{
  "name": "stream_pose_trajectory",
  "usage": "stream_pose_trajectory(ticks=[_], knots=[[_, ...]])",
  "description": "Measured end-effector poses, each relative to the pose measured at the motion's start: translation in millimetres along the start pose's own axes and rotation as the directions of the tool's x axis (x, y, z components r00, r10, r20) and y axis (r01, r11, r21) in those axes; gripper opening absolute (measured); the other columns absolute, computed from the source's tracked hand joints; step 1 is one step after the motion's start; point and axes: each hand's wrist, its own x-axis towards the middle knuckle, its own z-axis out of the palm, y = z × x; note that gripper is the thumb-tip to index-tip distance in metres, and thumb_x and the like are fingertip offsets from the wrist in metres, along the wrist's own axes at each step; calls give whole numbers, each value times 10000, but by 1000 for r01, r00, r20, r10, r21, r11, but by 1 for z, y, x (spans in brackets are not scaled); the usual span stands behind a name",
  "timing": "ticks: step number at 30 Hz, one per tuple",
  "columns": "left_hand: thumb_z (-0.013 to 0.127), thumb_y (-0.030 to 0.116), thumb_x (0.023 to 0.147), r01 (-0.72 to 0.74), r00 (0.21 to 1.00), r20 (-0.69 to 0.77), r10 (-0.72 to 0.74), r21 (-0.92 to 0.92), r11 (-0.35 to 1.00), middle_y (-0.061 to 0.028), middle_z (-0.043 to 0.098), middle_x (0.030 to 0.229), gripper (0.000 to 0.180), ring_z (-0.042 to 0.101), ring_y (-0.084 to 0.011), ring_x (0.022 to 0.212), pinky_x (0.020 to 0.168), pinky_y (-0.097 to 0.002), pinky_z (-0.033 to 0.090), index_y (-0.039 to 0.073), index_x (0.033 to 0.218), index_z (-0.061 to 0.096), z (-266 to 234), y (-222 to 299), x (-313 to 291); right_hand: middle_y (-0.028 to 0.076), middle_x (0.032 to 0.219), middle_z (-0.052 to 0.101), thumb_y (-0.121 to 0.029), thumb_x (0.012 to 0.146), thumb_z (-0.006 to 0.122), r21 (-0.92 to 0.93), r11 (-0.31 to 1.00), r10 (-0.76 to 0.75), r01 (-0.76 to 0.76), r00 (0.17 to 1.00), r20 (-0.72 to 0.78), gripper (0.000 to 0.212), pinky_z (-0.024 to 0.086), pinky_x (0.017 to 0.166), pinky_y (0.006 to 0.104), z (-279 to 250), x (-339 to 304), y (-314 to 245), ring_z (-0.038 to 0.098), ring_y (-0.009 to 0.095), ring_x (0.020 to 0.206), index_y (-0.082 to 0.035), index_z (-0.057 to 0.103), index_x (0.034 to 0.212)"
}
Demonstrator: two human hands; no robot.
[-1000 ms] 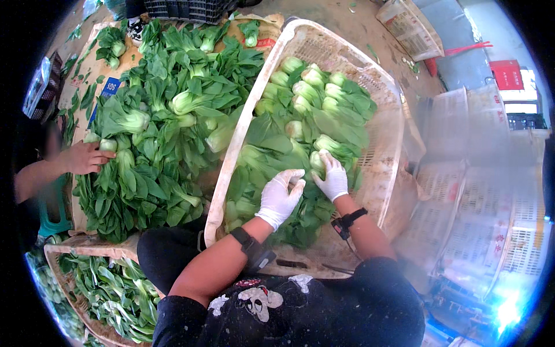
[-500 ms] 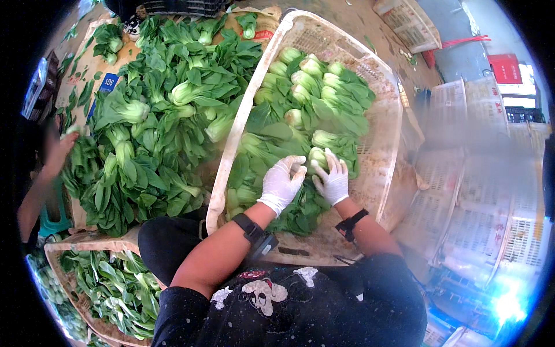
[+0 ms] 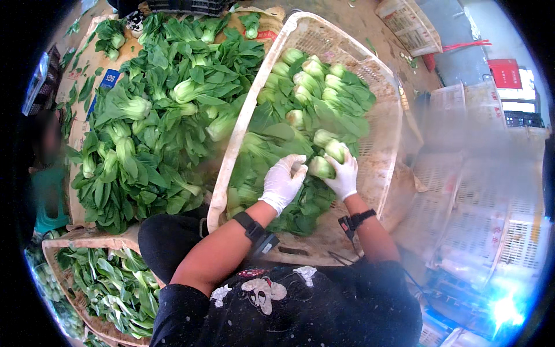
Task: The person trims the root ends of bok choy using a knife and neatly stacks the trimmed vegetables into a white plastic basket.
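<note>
Rows of green bok choy (image 3: 306, 81) lie in a large cream plastic crate (image 3: 236, 136) in front of me, pale bases showing and leaves overlapping. In a white glove, my right hand (image 3: 345, 176) has its fingers round the pale base of one bok choy head (image 3: 335, 151). Its thumb touches a second head (image 3: 321, 168) just below. My left hand (image 3: 283, 184), also gloved in white, rests over leaves to the left of these heads. Its index finger and thumb are apart, with nothing seen between them; leaves hide part of what lies under it.
Left of the crate is a big heap of loose bok choy (image 3: 167, 110) on cardboard. A smaller crate (image 3: 55, 246) of leafy greens stands at lower left, near a green stool (image 3: 49, 196). Stacked white crates (image 3: 462, 191) line the right side.
My right hand has shifted slightly right and closed round a bok choy head, so another pale base now shows. My left hand has stayed put. Another person's hand at the left heap has gone from view.
</note>
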Motion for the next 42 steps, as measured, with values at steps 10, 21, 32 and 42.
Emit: stream_pose_trajectory(ticks=[10, 21, 32, 42], knots=[[791, 411, 646, -450, 888, 162, 430, 113, 886, -158, 497, 1259, 889, 463, -318, 1179, 1040, -384, 325, 49, 1355, 395, 1, 30, -9, 254, 1463, 147, -287, 557, 864, 474, 844, -29, 250, 905, -424, 850, 276, 1063, 482, -36, -23, -45, 260, 418, 1324, -182, 445, 1288], [704, 94, 775, -125, 985, -167, 47, -493, 861, -73, 490, 1190, 604, 494, -167, 1083, 954, -295, 404, 65, 1287, 385, 7, 14, 0, 110, 1101, 572, -127, 867, 591, 952, 304, 422, 15, 894, -149, 264, 384, 971, 352, -55, 54, -57, 530, 244, 1072, -23, 561, 1108], [775, 83, 673, -219, 957, -290, 29, -648, 729, -94, 458, 1157, 778, 505, -182, 1036, 887, -323, 463, 64, 1305, 320, -16, 30, 13, 133, 1334, 483, -282, 874, 576, 683, 686, -307, 250, 951, -40, 481, 324, 1055, 358, -140, 129, -171, 447, 242, 1248, -46, 490, 1284], [848, 122, 618, -26, 1000, -7, 26, -514, 858, -72, 521, 1126, 700, 533, -171, 1018, 893, -294, 454, 61, 1185, 441, 11, 33, -11, 115, 1110, 638, -257, 791, 670, 547, 754, 369, -365, 923, 108, 420, 471, 883, 324, -66, 80, -4, 602, 269, 1020, -70, 603, 1162]])
